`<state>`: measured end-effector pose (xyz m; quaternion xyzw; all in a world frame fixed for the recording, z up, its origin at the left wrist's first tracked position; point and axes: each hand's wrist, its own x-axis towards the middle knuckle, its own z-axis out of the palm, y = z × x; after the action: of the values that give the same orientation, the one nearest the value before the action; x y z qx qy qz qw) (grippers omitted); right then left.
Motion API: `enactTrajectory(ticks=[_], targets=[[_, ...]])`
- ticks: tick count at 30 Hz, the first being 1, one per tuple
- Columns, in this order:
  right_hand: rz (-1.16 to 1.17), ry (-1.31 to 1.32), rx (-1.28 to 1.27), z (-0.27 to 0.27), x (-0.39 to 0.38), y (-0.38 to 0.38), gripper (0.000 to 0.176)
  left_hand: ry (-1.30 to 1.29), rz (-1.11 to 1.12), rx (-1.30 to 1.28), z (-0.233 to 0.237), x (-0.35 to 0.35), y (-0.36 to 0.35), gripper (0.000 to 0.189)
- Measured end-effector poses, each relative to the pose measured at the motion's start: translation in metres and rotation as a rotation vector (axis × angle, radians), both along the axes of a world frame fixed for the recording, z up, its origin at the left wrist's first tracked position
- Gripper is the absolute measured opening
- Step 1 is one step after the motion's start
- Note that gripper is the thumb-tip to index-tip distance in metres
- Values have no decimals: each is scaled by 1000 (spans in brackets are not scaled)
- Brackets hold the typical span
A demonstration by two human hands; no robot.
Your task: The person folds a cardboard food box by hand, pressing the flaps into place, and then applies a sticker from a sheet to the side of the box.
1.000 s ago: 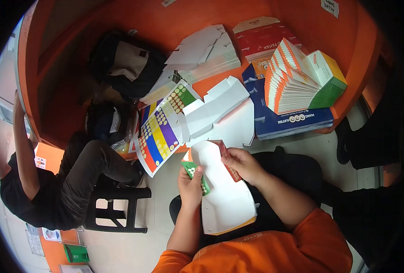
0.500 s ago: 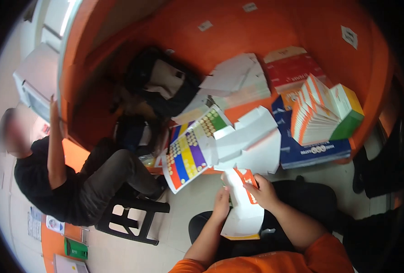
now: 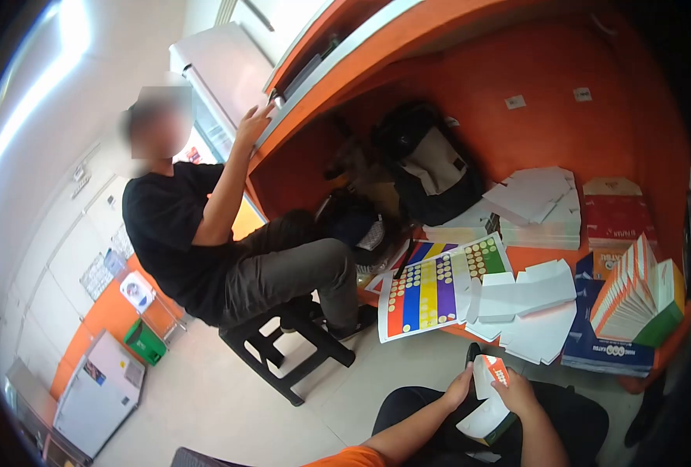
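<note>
Between our left hand (image 3: 460,389) and right hand (image 3: 519,395): one open carton (image 3: 487,419), white inside. Right hand pinches its orange-red flap (image 3: 499,371), thumb on the printed face. Left hand sits at the opposite edge; we can't tell how firmly it's closed. Beyond both hands we have white cardboard blanks (image 3: 526,302), colour-striped sheet (image 3: 431,292) off to their left. Farther past the right hand: fanned cartons (image 3: 622,300) atop blue flat boxes (image 3: 587,342).
</note>
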<state>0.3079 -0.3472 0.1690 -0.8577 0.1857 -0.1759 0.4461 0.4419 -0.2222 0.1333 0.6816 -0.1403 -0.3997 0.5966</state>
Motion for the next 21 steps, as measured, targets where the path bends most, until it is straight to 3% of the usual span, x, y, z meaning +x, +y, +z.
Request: enactTrajectory(ticks=[1, 3, 5, 7, 10, 13, 18, 21], targets=[[12, 9, -22, 9, 1, -2, 30, 85, 41, -42, -4, 3, -2, 58], [0, 117, 284, 29, -3, -5, 23, 77, 57, -87, -5, 1, -1, 60], [-70, 17, 355, 14, -1, -8, 20, 91, -25, -144, 1, 0, 0, 62], [-181, -253, 258, 3, 4, -8, 21, 113, -225, -275, -4, -1, 0, 63], [-314, -176, 319, 37, -5, 0, 21, 220, -263, -177, 12, -18, 3, 64], [-304, -317, 232, 7, 2, -2, 22, 391, -245, -179, 25, -29, 6, 66], [-293, -365, 128, 2, 0, 6, 26, 338, -263, -160, 24, -32, 9, 66], [-303, -412, 266, 2, 4, 3, 22, 161, -212, -154, 16, -29, 9, 65]])
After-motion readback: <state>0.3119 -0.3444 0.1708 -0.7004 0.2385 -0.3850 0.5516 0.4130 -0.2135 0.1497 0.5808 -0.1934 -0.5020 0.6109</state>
